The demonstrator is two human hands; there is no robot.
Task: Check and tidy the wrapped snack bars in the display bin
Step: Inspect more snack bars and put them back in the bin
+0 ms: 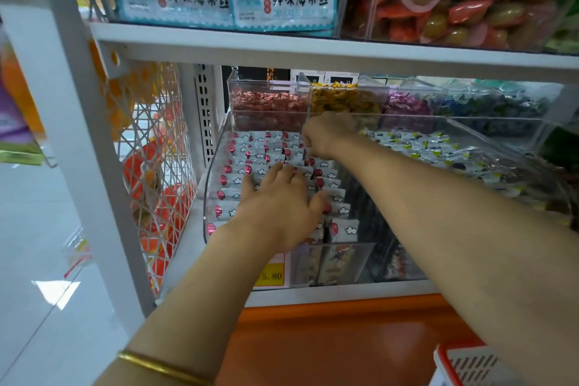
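Saw one display bin (pixel 207 194) on the lower shelf (pixel 313 294), judged mid-straightening. Had two hands inside: left hand (pixel 279 207) flat, fingers spread, on the rows at six o'clock; right hand (pixel 326 135) curled at one o'clock by the back row, pinching or not impossible to tell. Held snack bars (pixel 241 163) in about four upright rows, too many to count; next called for squaring leaners

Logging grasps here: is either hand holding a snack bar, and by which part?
Left hand lies flat on the snack bars, holding nothing. Right hand curls at the row's back; whether it pinches a wrapper cannot be told.
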